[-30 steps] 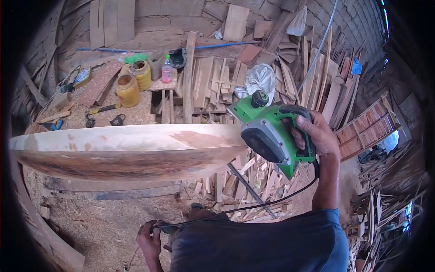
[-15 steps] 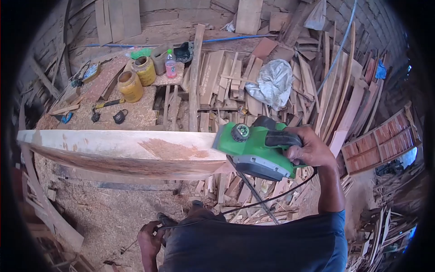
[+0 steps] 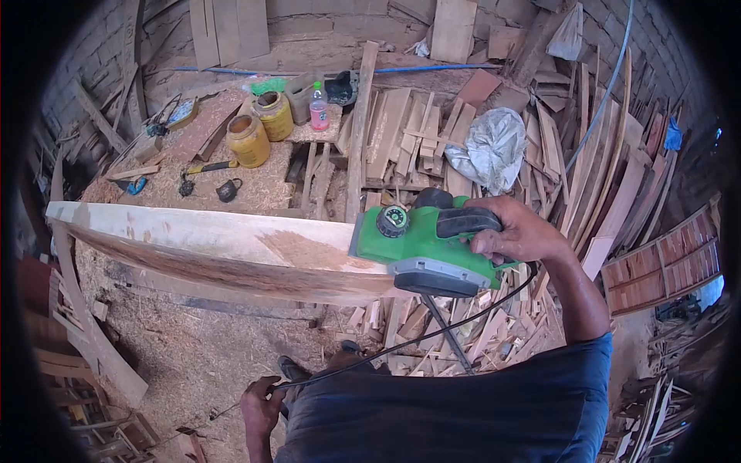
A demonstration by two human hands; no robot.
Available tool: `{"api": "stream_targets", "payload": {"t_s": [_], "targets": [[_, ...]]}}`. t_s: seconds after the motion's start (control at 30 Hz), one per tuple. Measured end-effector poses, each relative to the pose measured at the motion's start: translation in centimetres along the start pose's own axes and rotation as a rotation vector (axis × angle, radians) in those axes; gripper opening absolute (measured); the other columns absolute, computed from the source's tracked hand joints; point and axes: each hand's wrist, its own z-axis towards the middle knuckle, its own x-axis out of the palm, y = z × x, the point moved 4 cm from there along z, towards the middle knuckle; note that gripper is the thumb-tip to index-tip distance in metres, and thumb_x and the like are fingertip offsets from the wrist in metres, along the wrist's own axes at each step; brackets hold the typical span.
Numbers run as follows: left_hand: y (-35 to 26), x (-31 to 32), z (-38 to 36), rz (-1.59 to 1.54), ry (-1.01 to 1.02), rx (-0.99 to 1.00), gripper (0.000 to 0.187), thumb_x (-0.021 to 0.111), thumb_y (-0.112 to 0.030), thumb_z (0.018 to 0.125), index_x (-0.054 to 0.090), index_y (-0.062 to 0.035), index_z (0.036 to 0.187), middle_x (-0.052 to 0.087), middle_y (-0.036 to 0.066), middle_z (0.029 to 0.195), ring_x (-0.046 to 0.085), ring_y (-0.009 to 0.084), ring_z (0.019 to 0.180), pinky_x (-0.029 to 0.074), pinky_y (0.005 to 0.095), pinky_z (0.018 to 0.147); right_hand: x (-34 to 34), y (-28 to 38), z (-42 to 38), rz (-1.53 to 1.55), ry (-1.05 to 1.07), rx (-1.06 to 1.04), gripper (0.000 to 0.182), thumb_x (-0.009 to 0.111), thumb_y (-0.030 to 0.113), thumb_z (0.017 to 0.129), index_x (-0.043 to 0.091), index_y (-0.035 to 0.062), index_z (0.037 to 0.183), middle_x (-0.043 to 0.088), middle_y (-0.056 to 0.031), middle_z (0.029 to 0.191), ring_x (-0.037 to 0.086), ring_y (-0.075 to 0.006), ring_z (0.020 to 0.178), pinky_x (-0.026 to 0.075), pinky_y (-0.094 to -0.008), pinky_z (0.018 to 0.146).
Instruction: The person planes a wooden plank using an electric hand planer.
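Observation:
A green electric hand planer (image 3: 424, 239) sits on the right end of a long, thick wooden plank (image 3: 224, 238). My right hand (image 3: 513, 229) is wrapped round its black rear handle. The plank's upper edge is pale, with a rough brown patch just left of the planer; its near side is darker. From the planer's back a black power cord (image 3: 455, 324) runs down across my front to my left hand (image 3: 262, 403). That hand is closed on the cord, low beside my body and apart from the plank.
Behind the plank, a shavings-covered bench holds yellow containers (image 3: 248, 141), a bottle of pink liquid (image 3: 319, 108), a yellow-black handled tool (image 3: 212, 166) and a dark padlock-like object (image 3: 229, 190). Stacked offcuts and a silvery plastic bag (image 3: 490, 147) lie beyond. Wood shavings (image 3: 201, 347) cover the floor.
The view has shifted, so the background sits further right. The planer has moved slightly left along the plank, with my right hand still on it. My left hand keeps hold of the cord.

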Motion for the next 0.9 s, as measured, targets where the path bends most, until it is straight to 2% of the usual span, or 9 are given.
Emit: {"api": "stream_targets", "payload": {"t_s": [0.13,0.27,0.43,0.87,0.9], "targets": [[0.1,-1.5,-0.2,0.009,-0.068,0.037,0.033,0.086,-0.018,0.083,0.082,-0.0057,0.113,0.081,0.018,0.098,0.079,0.0339,0.091,0.061,0.044,0.081,0.8,1.8,2.5,-0.007,0.038,-0.006,0.056,0.08,0.052,0.101,0.072,0.0008,0.121,0.06,0.0017,0.069,0.059,-0.0081,0.056,0.048,-0.0273,0.051],[4.2,-2.3,-0.5,-0.071,-0.107,0.002,0.035,0.087,-0.021,0.083,0.082,-0.006,0.114,0.08,0.019,0.097,0.078,0.0345,0.09,0.06,0.0436,0.079,2.3,3.4,5.0,-0.02,0.031,-0.03,0.053,0.079,0.05,0.102,0.072,0.0005,0.121,0.06,0.0027,0.068,0.059,-0.0076,0.057,0.048,-0.0273,0.051],[6.5,-4.8,0.7,-0.123,-0.141,0.012,0.036,0.086,-0.024,0.085,0.082,-0.0043,0.115,0.08,0.021,0.097,0.079,0.0349,0.089,0.06,0.0433,0.077,4.6,5.8,8.9,-0.045,0.044,-0.026,0.051,0.078,0.048,0.103,0.072,0.0011,0.121,0.06,0.0036,0.068,0.059,-0.007,0.057,0.048,-0.0269,0.051],[18.6,-15.4,4.1,-0.282,-0.27,-0.084,0.031,0.086,-0.021,0.089,0.081,-0.0029,0.115,0.079,0.02,0.095,0.079,0.0329,0.089,0.061,0.0419,0.08,16.8,17.7,26.3,-0.037,0.085,-0.068,0.047,0.075,0.048,0.106,0.07,0.0014,0.101,0.059,0.0022,0.066,0.057,-0.0081,0.053,0.046,-0.0282,0.048],[19.6,-16.2,4.3,-0.29,-0.271,-0.087,0.031,0.083,-0.019,0.091,0.08,0.0005,0.115,0.079,0.017,0.094,0.077,0.028,0.087,0.06,0.0386,0.078,17.7,18.2,28.0,-0.042,0.087,-0.071,0.048,0.074,0.048,0.106,0.07,0.0015,0.1,0.059,0.002,0.066,0.057,-0.0084,0.052,0.046,-0.0283,0.047]]}}
